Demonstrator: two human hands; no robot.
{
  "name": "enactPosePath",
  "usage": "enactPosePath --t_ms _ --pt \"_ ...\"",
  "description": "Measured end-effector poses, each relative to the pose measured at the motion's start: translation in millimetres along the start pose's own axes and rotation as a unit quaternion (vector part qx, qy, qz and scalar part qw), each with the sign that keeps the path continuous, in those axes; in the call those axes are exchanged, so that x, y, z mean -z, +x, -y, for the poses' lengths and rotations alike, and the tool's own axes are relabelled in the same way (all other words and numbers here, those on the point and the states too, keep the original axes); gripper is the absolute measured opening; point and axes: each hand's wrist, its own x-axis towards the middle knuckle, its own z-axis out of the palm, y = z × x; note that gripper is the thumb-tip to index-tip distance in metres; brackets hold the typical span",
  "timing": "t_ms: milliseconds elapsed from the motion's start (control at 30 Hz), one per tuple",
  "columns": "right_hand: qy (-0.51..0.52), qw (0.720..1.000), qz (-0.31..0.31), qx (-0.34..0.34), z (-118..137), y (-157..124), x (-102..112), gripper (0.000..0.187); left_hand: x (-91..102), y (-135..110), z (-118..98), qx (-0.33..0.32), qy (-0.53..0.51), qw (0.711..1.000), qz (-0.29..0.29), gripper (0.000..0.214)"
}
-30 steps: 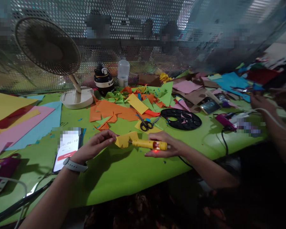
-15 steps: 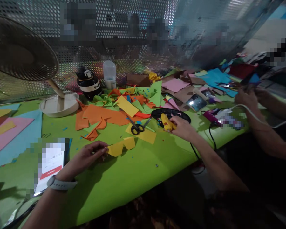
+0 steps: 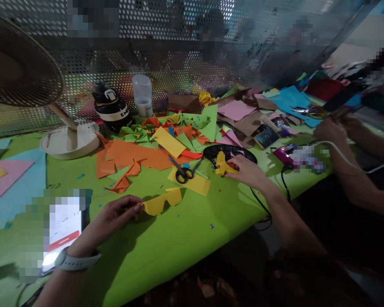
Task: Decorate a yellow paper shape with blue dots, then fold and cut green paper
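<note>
Fan (image 3: 16, 64): far left of the scissors (image 3: 184, 172), its head cut off by the left edge.
Phone (image 3: 64, 230): lower left of the scissors, partly pixelated, its digits blurred.
Yellow paper (image 3: 161, 202): lower left of the scissors, one end hidden by the left hand (image 3: 123, 213).
Glue gun (image 3: 222, 165): right of the scissors, partly hidden by the right hand (image 3: 243, 169).
Silvery speck (image 3: 211, 226): below right of the scissors, too small to identify.
Co-worker's hands (image 3: 333, 130): far right of the scissors, dim; what they hold is unclear.
</note>
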Motion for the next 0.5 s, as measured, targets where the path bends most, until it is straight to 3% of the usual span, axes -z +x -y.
enactPosePath --t_ms 100,200,233,367,500 --pt "-0.032 0.999 0.011 0.037 14.5 -3.8 18.4 0.038 -2.8 3.0 0.4 -0.022 0.035 0.999 -0.023 0.029" --pt "0.0 0.999 -0.024 0.024 58.8 3.1 24.1 0.028 -6.0 2.9 -0.8 -0.067 0.105 0.991 -0.039 0.029" --pt "0.019 1.0 -0.02 0.012 77.9 8.4 21.3 0.027 -5.8 1.8 -2.4 -0.082 0.13 0.987 -0.044 0.03" --pt "-0.011 0.994 0.092 0.054 144.2 35.0 -2.4 0.034 4.6 1.5 -23.5 -0.098 0.212 0.968 -0.097 0.034" --pt "-0.06 0.991 0.114 0.038 164.1 48.6 -16.7 0.038 14.6 34.5 -59.7 -0.08 0.249 0.952 -0.158 0.034"
